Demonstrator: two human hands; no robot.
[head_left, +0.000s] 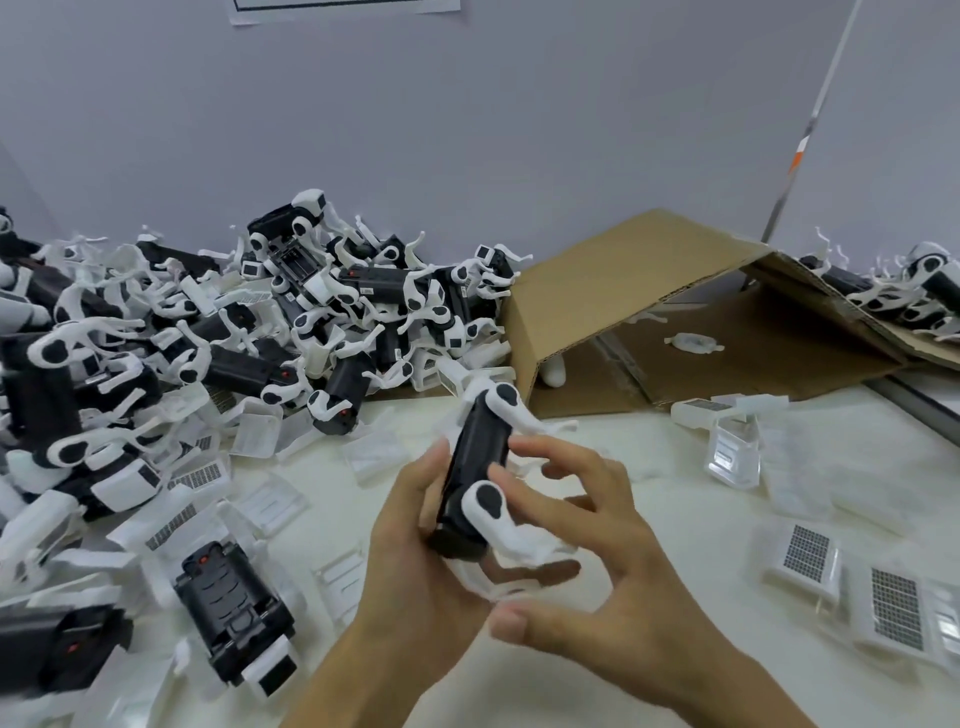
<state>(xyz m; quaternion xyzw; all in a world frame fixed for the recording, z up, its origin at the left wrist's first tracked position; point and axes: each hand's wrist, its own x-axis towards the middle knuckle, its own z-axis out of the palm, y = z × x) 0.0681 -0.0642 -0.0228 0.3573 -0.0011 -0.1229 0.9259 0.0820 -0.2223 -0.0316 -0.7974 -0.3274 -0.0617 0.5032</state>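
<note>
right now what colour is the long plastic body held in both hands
Black body, white legs with black oval patches; head view.

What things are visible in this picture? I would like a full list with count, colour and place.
black plastic toy body with white legs: one, black and white, held above the table
pile of similar toys: many, black and white, left side of table
brown cardboard box: one, brown, on its side, far right
clear plastic covers with grid labels: several, transparent, scattered on table
white table: one, white, under everything
left hand: one, grips the toy body
right hand: one, fingers spread beside the toy's legs
</note>
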